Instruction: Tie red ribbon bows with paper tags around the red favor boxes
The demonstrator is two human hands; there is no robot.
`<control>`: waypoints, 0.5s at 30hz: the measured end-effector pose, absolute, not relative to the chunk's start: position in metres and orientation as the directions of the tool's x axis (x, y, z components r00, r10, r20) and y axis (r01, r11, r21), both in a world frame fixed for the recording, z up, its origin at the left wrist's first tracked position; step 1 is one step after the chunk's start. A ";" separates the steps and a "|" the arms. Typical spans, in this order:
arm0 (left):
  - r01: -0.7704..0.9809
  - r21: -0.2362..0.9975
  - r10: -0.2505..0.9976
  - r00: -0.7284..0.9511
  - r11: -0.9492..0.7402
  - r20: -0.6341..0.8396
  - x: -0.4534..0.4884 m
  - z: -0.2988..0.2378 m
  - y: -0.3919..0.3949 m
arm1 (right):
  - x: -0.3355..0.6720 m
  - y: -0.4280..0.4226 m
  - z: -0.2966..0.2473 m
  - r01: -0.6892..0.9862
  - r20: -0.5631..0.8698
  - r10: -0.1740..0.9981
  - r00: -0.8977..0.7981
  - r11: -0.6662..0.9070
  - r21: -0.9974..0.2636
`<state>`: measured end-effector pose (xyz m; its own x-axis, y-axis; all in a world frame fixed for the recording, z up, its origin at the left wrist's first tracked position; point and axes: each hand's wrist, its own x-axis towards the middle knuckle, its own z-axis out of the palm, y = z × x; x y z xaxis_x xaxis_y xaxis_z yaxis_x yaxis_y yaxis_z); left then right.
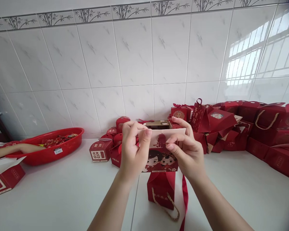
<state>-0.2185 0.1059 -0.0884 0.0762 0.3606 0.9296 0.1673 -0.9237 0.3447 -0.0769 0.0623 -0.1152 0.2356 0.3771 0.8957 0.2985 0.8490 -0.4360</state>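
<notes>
Up in front of me is a red and cream gift box (159,163) with two cartoon figures printed on its front. My left hand (134,149) grips its left side, thumb on the cream upper panel and fingers behind. At the right, my right hand (191,154) pinches the upper panel near its edge, thumb and index finger close together. A dark red ribbon (185,199) hangs down by my right wrist. Just below the held box, a smaller red box (161,191) with a twisted rope handle stands on the white table (86,199).
Several red boxes (100,150) stand along the tiled wall. A large pile of red boxes (216,122) fills the back right. At left, another person's arm (19,148) reaches into a red plastic basin (62,152) of wrapped items, beside an open red box (7,179).
</notes>
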 end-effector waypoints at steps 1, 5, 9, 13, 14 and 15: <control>0.149 0.326 0.339 0.073 -0.934 0.938 -0.218 -0.088 0.107 | -0.077 0.062 -0.115 0.314 0.897 0.370 0.243 0.844 -0.434; 0.129 0.408 0.415 0.031 -0.904 0.909 -0.219 -0.090 0.108 | -0.075 0.058 -0.114 0.321 0.908 0.284 0.309 0.867 -0.381; 0.220 0.379 0.382 -0.028 -0.899 0.924 -0.220 -0.091 0.110 | -0.074 0.047 -0.110 0.137 0.919 0.250 0.306 0.943 -0.302; 0.261 0.303 0.306 -0.032 -0.916 0.951 -0.219 -0.091 0.106 | -0.077 0.042 -0.109 0.038 0.916 0.326 0.234 0.939 -0.343; 0.262 0.286 0.290 -0.025 -0.922 0.957 -0.218 -0.090 0.104 | -0.079 0.042 -0.110 0.044 0.918 0.332 0.215 0.936 -0.349; 0.261 0.266 0.270 -0.019 -0.928 0.963 -0.218 -0.090 0.101 | -0.080 0.044 -0.111 0.054 0.919 0.342 0.195 0.932 -0.358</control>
